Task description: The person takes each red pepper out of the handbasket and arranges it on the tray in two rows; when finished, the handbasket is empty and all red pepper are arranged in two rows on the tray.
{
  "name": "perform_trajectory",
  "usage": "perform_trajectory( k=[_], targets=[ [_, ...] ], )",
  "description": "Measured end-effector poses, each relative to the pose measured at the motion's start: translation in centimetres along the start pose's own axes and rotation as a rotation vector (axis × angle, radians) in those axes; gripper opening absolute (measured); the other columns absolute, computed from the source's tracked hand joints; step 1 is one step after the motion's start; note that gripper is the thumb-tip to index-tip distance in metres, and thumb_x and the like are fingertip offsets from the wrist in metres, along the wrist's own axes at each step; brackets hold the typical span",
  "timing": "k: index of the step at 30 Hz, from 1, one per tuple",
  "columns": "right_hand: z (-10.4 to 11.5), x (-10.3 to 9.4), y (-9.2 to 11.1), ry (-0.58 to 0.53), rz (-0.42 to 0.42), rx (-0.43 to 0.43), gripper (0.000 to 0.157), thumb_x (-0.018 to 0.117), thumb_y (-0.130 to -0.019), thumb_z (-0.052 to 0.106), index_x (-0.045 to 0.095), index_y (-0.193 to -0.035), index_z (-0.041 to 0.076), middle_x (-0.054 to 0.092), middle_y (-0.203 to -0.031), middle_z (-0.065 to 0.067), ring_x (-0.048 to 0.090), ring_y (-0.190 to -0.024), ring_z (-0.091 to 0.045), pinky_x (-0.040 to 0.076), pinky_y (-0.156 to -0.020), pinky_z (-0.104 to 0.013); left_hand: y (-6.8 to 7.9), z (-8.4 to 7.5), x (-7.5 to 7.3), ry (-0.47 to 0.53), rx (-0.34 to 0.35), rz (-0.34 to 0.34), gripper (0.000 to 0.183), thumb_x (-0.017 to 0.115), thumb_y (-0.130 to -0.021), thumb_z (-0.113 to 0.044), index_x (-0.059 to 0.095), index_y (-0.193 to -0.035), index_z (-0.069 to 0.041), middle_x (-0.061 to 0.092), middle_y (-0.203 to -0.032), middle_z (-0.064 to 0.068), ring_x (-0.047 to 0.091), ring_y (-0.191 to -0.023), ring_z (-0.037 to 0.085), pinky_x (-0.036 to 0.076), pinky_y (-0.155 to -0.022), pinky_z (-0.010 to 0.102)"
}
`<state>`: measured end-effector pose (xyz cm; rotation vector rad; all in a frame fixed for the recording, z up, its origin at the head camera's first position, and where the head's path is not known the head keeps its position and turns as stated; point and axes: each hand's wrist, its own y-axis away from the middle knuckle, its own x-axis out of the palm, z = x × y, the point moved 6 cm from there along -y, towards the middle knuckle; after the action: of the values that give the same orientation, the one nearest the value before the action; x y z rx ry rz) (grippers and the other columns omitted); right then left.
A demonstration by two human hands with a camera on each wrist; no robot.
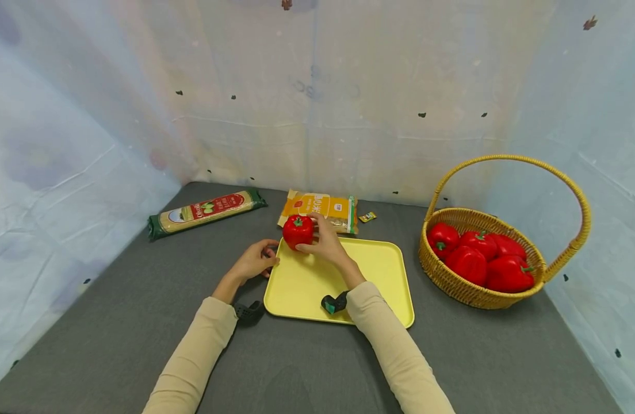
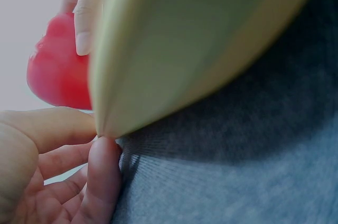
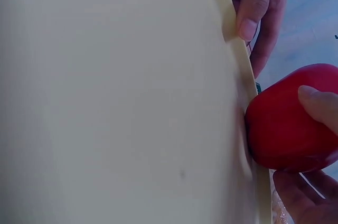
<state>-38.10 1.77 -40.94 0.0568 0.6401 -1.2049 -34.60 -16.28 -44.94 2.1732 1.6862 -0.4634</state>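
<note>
My right hand point(image 1: 326, 242) grips a red bell pepper point(image 1: 297, 231) at the far left corner of the yellow tray point(image 1: 302, 290). The pepper's green stem faces up, and its underside is close against the tray's rim in the right wrist view. With thumb and fingers my left hand point(image 1: 253, 262) pinches the tray's left edge. The left wrist view shows those fingertips right at the rim point(image 2: 100, 92), with the pepper point(image 2: 58, 71) just beyond it.
To the right stands a wicker basket point(image 1: 454, 293) with a tall handle, holding several red bell peppers point(image 1: 467, 264). Behind the tray lie a yellow food packet point(image 1: 338, 210) and a small yellow sachet point(image 1: 367, 217). A long green-ended pasta pack point(image 1: 206, 213) rests at the back left.
</note>
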Motion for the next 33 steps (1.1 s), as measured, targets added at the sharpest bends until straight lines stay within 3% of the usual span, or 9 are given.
perform_trajectory(
  k=[12, 23, 33],
  targets=[
    [0.4, 0.19, -0.09, 0.026, 0.001, -0.003, 0.082, 0.077, -0.077, 0.015, 0.029, -0.142, 0.004, 0.042, -0.131, -0.015, 0.052, -0.113, -0.027, 0.05, -0.089, -0.035, 0.02, -0.13, 0.02, 0.008, 0.013, 0.001, 0.048, 0.059, -0.091, -0.01, 0.042, -0.134, 0.001, 0.053, -0.092, 0.013, 0.053, -0.065, 0.017, 0.053, -0.053, 0.03],
    [0.5, -0.15, -0.08, 0.053, -0.015, -0.009, 0.093, 0.08, -0.074, 0.018, 0.023, -0.146, 0.007, 0.045, -0.126, -0.014, 0.053, -0.112, -0.025, 0.049, -0.09, -0.038, 0.12, -0.37, -0.01, 0.016, 0.018, 0.01, 0.049, 0.059, -0.09, -0.009, 0.041, -0.135, 0.001, 0.053, -0.09, 0.013, 0.053, -0.064, 0.017, 0.053, -0.053, 0.03],
    [0.73, -0.66, 0.35, 0.067, 0.027, 0.001, 0.09, 0.08, -0.075, 0.02, 0.025, -0.146, 0.012, 0.044, -0.131, -0.016, 0.051, -0.115, -0.028, 0.047, -0.093, -0.042, 0.17, -0.23, 0.02, -0.004, -0.002, 0.002, 0.048, 0.06, -0.09, -0.01, 0.042, -0.134, 0.0, 0.053, -0.091, 0.013, 0.053, -0.063, 0.017, 0.053, -0.054, 0.03]
  ],
)
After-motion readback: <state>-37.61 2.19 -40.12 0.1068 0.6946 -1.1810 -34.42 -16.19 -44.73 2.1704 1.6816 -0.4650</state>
